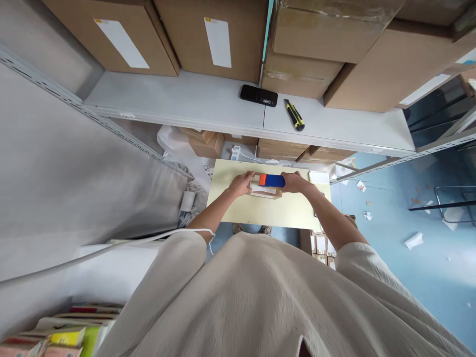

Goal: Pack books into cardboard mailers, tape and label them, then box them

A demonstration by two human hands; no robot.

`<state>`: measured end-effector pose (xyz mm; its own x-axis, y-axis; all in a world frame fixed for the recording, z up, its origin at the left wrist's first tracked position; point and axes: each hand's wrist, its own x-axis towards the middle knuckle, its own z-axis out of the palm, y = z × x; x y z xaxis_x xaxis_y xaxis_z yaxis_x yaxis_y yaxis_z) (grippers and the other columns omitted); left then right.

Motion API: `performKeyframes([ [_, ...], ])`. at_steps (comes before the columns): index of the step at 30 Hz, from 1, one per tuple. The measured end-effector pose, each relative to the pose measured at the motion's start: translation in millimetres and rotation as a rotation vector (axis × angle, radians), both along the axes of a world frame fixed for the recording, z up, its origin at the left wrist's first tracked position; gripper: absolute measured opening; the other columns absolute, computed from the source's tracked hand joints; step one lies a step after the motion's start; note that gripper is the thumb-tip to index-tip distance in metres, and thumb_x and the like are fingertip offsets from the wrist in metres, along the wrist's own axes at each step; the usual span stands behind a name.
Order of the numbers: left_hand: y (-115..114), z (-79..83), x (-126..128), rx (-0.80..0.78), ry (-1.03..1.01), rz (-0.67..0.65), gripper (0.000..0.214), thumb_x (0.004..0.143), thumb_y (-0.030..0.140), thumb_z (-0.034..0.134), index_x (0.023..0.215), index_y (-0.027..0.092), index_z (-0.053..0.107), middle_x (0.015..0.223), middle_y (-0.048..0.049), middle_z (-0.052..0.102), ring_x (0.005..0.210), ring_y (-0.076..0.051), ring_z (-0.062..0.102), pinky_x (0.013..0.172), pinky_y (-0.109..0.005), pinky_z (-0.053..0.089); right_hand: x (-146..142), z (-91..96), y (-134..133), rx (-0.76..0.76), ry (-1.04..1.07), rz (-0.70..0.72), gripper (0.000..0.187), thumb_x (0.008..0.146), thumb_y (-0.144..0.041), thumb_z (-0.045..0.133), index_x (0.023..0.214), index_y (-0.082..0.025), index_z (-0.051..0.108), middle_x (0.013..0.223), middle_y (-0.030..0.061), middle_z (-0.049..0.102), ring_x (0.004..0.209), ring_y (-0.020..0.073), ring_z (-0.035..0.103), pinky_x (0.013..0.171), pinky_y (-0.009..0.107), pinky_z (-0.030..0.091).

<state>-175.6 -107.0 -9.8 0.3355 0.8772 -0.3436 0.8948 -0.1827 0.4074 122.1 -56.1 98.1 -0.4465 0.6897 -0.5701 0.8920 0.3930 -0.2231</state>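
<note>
On the pale yellow table [238, 210] lies a small cardboard box [266, 194] with a white patch along its near side. A blue and orange tape dispenser [273, 180] rests against the top of this box. My right hand [293, 182] is wrapped round the dispenser's right end. At the box's left end, my left hand [241, 184] is closed on the cardboard, thumb and fingers on different sides. Parts of the box are hidden under the dispenser and my fingers.
A grey shelf [193, 101] in front carries large cardboard boxes [219, 39], a black phone [259, 95] and a yellow-black box cutter [294, 115]. White papers [319, 177] lie at the table's right end. A white cable [148, 238] crosses at left.
</note>
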Motion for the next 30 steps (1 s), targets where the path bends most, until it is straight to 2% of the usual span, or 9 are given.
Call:
performKeyframes([
  [5, -1, -4.6, 0, -0.010, -0.002, 0.011, 0.115, 0.091, 0.031, 0.089, 0.186, 0.030, 0.025, 0.189, -0.0148, 0.038, 0.170, -0.033, 0.046, 0.138, -0.041, 0.039, 17, 4.5, 0, -0.020, -0.037, -0.002, 0.037, 0.083, -0.030, 0.080, 0.113, -0.025, 0.060, 0.105, 0.0095, 0.081, 0.099, 0.0324, 0.076, 0.111, 0.043, 0.042],
  [10, 1, -6.0, 0, -0.008, -0.023, 0.002, 0.115, 0.089, 0.029, 0.089, 0.185, 0.029, 0.026, 0.189, -0.0165, 0.037, 0.173, -0.033, 0.042, 0.139, -0.043, 0.040, 63, 1.7, -1, 0.001, -0.044, -0.019, 0.040, 0.081, -0.031, 0.080, 0.117, -0.025, 0.062, 0.104, 0.0096, 0.081, 0.102, 0.0339, 0.076, 0.109, 0.044, 0.042],
  [15, 1, -2.4, 1, -0.036, -0.016, 0.017, 0.113, 0.090, 0.031, 0.086, 0.186, 0.029, 0.027, 0.189, -0.0154, 0.037, 0.175, -0.034, 0.038, 0.140, -0.044, 0.039, 107, -3.6, -5, -0.011, -0.038, -0.019, 0.038, 0.079, -0.027, 0.078, 0.114, -0.025, 0.062, 0.096, 0.0065, 0.079, 0.092, 0.0313, 0.075, 0.108, 0.043, 0.041],
  [23, 2, 3.0, 6, -0.066, 0.030, 0.023, 0.113, 0.091, 0.032, 0.086, 0.186, 0.028, 0.025, 0.190, -0.0147, 0.036, 0.176, -0.033, 0.035, 0.139, -0.041, 0.038, 135, -9.5, -5, -0.017, 0.006, -0.010, 0.044, 0.080, -0.028, 0.081, 0.121, -0.026, 0.066, 0.079, 0.0040, 0.073, 0.090, 0.0332, 0.072, 0.100, 0.041, 0.044],
  [26, 2, 5.0, 6, -0.070, 0.036, 0.021, 0.111, 0.093, 0.030, 0.084, 0.186, 0.026, 0.025, 0.191, -0.0148, 0.034, 0.177, -0.032, 0.034, 0.140, -0.040, 0.036, 155, -9.7, -4, -0.011, -0.003, -0.020, 0.041, 0.080, -0.026, 0.082, 0.118, -0.025, 0.066, 0.083, 0.0042, 0.075, 0.085, 0.0303, 0.072, 0.100, 0.041, 0.046],
  [30, 2, 7.0, 7, -0.066, 0.030, 0.018, 0.109, 0.093, 0.028, 0.083, 0.186, 0.026, 0.026, 0.190, -0.0137, 0.035, 0.177, -0.030, 0.033, 0.141, -0.040, 0.035, 190, -10.8, -4, -0.028, -0.050, -0.107, 0.040, 0.079, -0.023, 0.085, 0.114, -0.026, 0.066, 0.097, 0.0088, 0.080, 0.090, 0.0319, 0.075, 0.088, 0.040, 0.049],
])
